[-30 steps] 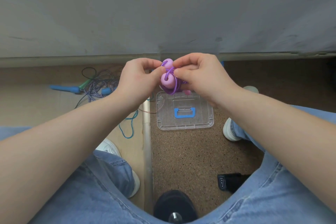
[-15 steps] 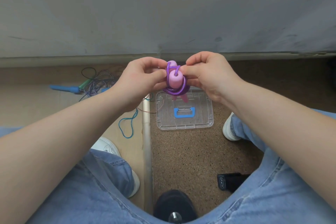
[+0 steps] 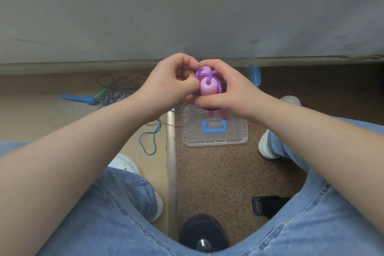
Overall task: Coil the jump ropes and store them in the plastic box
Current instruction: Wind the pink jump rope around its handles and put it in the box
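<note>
**Both hands close around a purple jump rope above the clear lid**

The left hand (image 3: 168, 83) and the right hand (image 3: 230, 91) meet in mid-air, above the floor, and together grip a purple jump rope (image 3: 207, 87). Its two pink handles stand side by side between the hands, their round ends facing up, and loops of purple cord wrap around and over them. The fingers (image 3: 187, 87) of the left hand are curled shut against the left side of the bundle. The right hand's fingers wrap around the far and right sides, with its thumb pressed along the lower edge. The lower tips of the pink handles poke out below the right hand.

Directly beneath the bundle, on the speckled brown floor, lies a clear plastic lid (image 3: 216, 131) with a blue handle (image 3: 214, 126) at its centre. A metal strip (image 3: 172, 151) runs down the floor just left of the lid. Left of that strip, on the paler floor, a teal cord (image 3: 149, 141) lies in loose loops. Further left, a tangle of other jump ropes (image 3: 112, 91) with blue and green handles rests near the wall. The box itself cannot be made out clearly.
</note>
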### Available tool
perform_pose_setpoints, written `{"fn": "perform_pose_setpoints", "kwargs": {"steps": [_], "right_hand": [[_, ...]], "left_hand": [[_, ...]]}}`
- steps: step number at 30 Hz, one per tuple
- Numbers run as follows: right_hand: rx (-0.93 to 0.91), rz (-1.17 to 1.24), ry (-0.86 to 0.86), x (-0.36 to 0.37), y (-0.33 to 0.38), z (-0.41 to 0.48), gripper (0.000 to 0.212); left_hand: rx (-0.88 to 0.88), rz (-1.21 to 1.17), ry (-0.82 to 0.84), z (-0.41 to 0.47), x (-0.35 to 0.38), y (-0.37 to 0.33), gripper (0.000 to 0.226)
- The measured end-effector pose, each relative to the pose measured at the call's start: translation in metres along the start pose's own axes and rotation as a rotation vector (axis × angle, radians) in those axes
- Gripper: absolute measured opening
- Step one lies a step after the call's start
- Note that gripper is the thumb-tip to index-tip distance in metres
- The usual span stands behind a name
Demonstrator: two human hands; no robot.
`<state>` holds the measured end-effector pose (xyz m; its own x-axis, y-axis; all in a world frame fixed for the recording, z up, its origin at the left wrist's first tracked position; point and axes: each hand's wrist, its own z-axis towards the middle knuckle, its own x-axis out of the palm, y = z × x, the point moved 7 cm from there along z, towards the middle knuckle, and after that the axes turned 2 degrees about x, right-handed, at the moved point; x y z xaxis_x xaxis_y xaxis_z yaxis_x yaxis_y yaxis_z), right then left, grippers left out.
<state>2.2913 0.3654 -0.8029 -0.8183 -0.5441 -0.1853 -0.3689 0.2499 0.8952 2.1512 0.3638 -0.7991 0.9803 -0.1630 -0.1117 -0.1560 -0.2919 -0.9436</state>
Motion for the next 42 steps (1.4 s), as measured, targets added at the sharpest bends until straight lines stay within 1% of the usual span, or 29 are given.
{"fn": "perform_pose_setpoints", "kwargs": {"steps": [1, 3, 5, 8, 12, 15, 17, 19, 20, 22, 24, 25, 27, 28, 29, 31, 32, 33, 36, 38, 42], "right_hand": [[0.008, 0.014, -0.002, 0.000, 0.000, -0.001, 0.063], [0.024, -0.004, -0.017, -0.002, -0.001, -0.001, 0.060], [0.033, -0.117, -0.057, -0.006, -0.002, 0.000, 0.057], [0.020, -0.213, -0.094, -0.009, 0.000, 0.001, 0.054], [-0.039, -0.213, -0.059, -0.005, 0.005, -0.004, 0.054], [-0.062, -0.221, -0.055, -0.004, 0.005, -0.006, 0.053], [-0.052, -0.199, -0.086, -0.004, 0.004, -0.006, 0.052], [-0.072, -0.223, -0.143, -0.009, 0.006, -0.006, 0.051], [-0.078, -0.228, -0.150, -0.011, 0.008, -0.006, 0.051], [-0.059, -0.226, -0.088, -0.007, 0.008, -0.006, 0.049], [-0.045, -0.210, -0.014, 0.000, 0.007, -0.007, 0.046], [-0.049, -0.198, 0.001, 0.002, 0.007, -0.007, 0.044], [-0.052, -0.168, -0.004, 0.001, 0.009, -0.008, 0.044], [-0.057, -0.167, -0.016, -0.001, 0.010, -0.008, 0.044], [-0.066, -0.193, -0.039, -0.005, 0.011, -0.007, 0.044], [-0.060, -0.301, -0.105, -0.012, 0.008, -0.006, 0.042], [-0.046, -0.348, -0.135, -0.014, 0.006, -0.005, 0.040], [-0.037, -0.384, -0.166, -0.015, 0.005, -0.005, 0.038], [-0.069, -0.439, -0.250, -0.019, 0.009, -0.005, 0.033], [-0.092, -0.465, -0.264, -0.022, 0.012, -0.004, 0.032], [-0.039, -0.459, -0.278, -0.025, 0.007, -0.001, 0.031]], "left_hand": [[0.016, 0.042, 0.010, 0.001, -0.001, -0.001, 0.023], [0.093, 0.240, 0.024, 0.001, -0.002, -0.006, 0.024], [0.129, 0.369, 0.017, 0.000, 0.000, -0.009, 0.023], [0.100, 0.444, -0.027, 0.000, -0.002, -0.007, 0.016], [0.085, 0.479, -0.040, 0.001, -0.008, -0.006, 0.010], [0.065, 0.436, 0.037, 0.000, -0.002, 0.000, 0.006], [-0.022, 0.373, 0.170, -0.001, 0.005, 0.009, 0.012], [-0.109, 0.210, 0.348, -0.005, 0.015, 0.018, 0.016], [-0.133, 0.107, 0.411, -0.007, 0.019, 0.019, 0.016], [-0.137, -0.008, 0.443, -0.010, 0.024, 0.019, 0.016], [-0.097, 0.015, 0.421, -0.011, 0.024, 0.018, 0.023], [-0.072, 0.040, 0.408, -0.011, 0.024, 0.016, 0.021], [-0.052, 0.064, 0.363, -0.009, 0.022, 0.015, 0.014], [-0.051, 0.073, 0.319, -0.007, 0.020, 0.015, 0.018], [-0.055, 0.096, 0.260, -0.004, 0.016, 0.016, 0.028], [-0.061, 0.151, 0.137, 0.000, 0.008, 0.018, 0.061], [-0.060, 0.170, 0.095, 0.001, 0.006, 0.019, 0.072], [-0.055, 0.190, 0.066, 0.001, 0.005, 0.019, 0.078], [-0.062, 0.237, 0.022, -0.002, 0.003, 0.018, 0.076], [-0.064, 0.260, 0.011, -0.004, 0.002, 0.017, 0.074], [0.010, 0.355, -0.064, -0.007, 0.000, 0.008, 0.069]]}}
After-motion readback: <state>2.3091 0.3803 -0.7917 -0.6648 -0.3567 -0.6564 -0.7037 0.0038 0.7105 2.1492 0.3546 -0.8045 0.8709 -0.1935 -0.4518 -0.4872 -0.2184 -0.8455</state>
